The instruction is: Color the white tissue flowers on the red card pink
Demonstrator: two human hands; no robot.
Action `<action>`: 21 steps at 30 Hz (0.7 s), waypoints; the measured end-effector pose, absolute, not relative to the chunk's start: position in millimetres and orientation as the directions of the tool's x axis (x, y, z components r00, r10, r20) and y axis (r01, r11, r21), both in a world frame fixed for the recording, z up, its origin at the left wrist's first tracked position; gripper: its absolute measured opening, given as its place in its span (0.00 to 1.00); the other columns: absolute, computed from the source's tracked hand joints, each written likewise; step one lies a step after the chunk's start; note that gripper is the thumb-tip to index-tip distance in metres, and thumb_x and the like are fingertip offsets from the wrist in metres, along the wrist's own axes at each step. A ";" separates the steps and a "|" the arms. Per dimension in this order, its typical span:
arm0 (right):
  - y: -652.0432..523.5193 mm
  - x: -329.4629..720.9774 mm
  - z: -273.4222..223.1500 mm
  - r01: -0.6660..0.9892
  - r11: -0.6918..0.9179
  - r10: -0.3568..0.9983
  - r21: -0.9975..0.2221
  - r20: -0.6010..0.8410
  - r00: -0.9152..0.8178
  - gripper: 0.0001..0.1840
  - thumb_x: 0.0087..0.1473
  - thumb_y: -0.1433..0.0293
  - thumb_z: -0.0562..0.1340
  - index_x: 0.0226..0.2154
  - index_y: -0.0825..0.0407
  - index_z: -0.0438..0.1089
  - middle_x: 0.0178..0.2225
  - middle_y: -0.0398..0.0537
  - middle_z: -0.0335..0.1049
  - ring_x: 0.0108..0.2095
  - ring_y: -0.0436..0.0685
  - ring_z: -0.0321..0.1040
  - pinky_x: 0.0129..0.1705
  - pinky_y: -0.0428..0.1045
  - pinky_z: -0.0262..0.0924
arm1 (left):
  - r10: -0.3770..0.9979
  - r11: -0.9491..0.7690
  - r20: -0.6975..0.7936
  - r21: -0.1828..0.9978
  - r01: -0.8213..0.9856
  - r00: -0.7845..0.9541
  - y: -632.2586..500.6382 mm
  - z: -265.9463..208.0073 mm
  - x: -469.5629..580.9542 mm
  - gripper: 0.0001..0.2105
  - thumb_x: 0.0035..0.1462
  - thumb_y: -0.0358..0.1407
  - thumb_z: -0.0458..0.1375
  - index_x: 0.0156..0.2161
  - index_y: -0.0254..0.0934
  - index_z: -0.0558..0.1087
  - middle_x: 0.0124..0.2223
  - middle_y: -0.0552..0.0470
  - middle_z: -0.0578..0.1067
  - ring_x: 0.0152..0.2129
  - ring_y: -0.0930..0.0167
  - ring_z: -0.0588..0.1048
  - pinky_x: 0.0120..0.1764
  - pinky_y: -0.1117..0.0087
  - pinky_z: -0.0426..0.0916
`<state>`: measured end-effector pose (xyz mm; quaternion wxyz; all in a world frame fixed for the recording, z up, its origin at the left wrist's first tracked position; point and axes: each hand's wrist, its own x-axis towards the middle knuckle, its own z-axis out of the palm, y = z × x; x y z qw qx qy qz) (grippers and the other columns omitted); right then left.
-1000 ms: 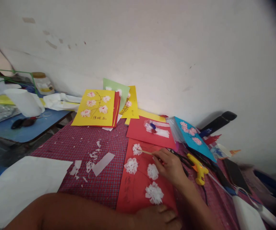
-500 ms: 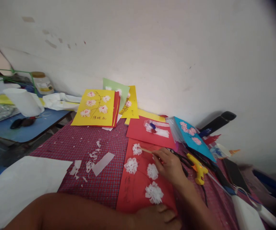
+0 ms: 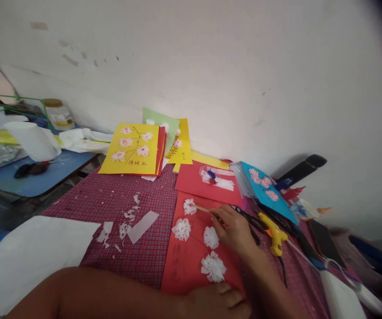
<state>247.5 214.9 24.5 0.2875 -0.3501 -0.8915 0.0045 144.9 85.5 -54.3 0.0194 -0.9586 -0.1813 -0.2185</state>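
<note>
A red card [image 3: 191,248] lies on the checked tablecloth, bearing several crumpled white paper flowers [image 3: 213,267] and dark handwriting at its left. Between the thumb and fingers of my right hand [image 3: 233,226] is a thin wooden stick [image 3: 202,208]. The stick's tip meets the uppermost white flower [image 3: 190,206]. My left hand [image 3: 219,301] rests across the card's near edge, just below the lowest flower, its fingers laid out flat and partly cut off by the frame.
Torn paper scraps [image 3: 124,229] and a white sheet [image 3: 28,257] lie left. A yellow glue gun [image 3: 277,237], scissors [image 3: 252,219] and a blue flower card [image 3: 270,195] are right. Behind are a red card with paint dabs [image 3: 194,177] and yellow flower cards [image 3: 124,161] near the wall.
Almost nothing differs. Both hands and the stick stay in place, with the stick's tip still at the uppermost flower.
</note>
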 end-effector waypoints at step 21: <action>212.7 251.5 29.2 0.593 0.768 0.619 -0.242 0.517 -0.591 0.09 0.65 0.73 0.60 0.41 0.50 0.76 0.34 0.49 0.76 0.32 0.56 0.74 0.36 0.49 0.66 | 0.332 -0.933 0.469 0.035 0.358 0.818 85.6 -57.6 146.1 0.20 0.74 0.43 0.48 0.51 0.29 0.76 0.49 0.51 0.82 0.43 0.72 0.79 0.44 0.71 0.71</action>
